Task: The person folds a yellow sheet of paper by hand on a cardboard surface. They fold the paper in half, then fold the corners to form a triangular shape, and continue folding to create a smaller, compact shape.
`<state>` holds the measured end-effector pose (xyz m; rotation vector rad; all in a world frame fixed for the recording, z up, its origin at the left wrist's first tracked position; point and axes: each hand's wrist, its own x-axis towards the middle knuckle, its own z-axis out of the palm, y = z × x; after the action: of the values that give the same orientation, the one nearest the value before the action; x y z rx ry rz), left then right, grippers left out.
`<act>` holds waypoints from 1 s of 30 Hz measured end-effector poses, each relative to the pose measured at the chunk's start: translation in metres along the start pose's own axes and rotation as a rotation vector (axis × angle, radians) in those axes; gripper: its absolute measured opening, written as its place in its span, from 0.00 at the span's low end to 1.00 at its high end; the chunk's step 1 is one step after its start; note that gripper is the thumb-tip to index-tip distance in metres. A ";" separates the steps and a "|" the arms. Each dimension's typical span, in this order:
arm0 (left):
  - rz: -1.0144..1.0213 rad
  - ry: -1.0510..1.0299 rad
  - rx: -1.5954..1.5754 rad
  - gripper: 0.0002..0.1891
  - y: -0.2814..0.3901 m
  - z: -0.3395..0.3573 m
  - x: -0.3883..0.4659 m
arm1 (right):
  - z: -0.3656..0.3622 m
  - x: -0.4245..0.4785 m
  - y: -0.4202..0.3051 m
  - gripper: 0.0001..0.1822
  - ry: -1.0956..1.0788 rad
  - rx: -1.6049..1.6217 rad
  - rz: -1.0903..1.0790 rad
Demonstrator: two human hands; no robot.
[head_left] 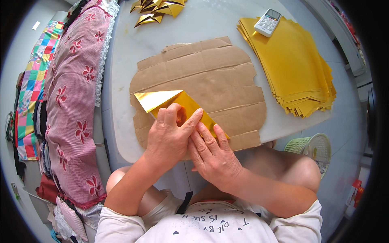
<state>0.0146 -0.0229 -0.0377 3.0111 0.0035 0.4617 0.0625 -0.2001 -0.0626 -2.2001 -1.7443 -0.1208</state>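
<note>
A gold foil paper sheet (190,104) lies folded on a flattened piece of brown cardboard (225,82). Its bright triangular flap points to the upper left, and a narrow corner reaches the lower right. My left hand (168,133) holds the sheet down near its middle, the thumb stretched along the fold and the other fingers curled. Beside it, my right hand (214,155) holds down the lower right part with its fingertips. The two hands touch where the left thumb meets the right fingers. Both hands cover the sheet's near edge.
A stack of gold foil sheets (297,66) lies on the right of the white table (124,60), under a white remote control (268,22). Several folded gold foil pieces (158,10) are at the far edge. A pink flowered cover (76,100) is left; a green plastic basket (299,145) stands right.
</note>
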 end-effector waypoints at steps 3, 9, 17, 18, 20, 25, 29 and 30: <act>0.018 -0.012 0.018 0.28 -0.001 -0.001 0.000 | -0.001 0.000 0.000 0.46 0.008 0.003 -0.010; 0.029 -0.014 0.003 0.30 -0.001 -0.002 0.000 | -0.007 0.002 0.002 0.27 0.047 -0.011 -0.011; 0.014 -0.085 0.024 0.28 0.002 -0.009 -0.001 | -0.019 -0.016 0.011 0.37 -0.035 -0.023 -0.015; 0.015 -0.086 0.022 0.28 0.001 -0.008 -0.001 | -0.025 -0.019 0.012 0.41 -0.057 0.009 -0.006; 0.016 -0.088 0.019 0.27 0.000 -0.007 -0.002 | -0.028 -0.027 0.015 0.55 -0.056 0.028 0.011; 0.022 -0.096 0.035 0.26 0.001 -0.007 -0.002 | -0.035 -0.044 0.020 0.53 -0.044 -0.072 0.016; 0.031 -0.066 0.037 0.27 -0.001 -0.002 -0.004 | -0.042 -0.050 0.021 0.52 -0.071 -0.167 0.036; 0.026 -0.066 0.034 0.27 -0.001 0.000 -0.004 | -0.046 -0.050 0.020 0.51 -0.097 -0.182 0.051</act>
<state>0.0105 -0.0215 -0.0388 3.0619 -0.0329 0.3681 0.0753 -0.2651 -0.0365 -2.4152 -1.7895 -0.1693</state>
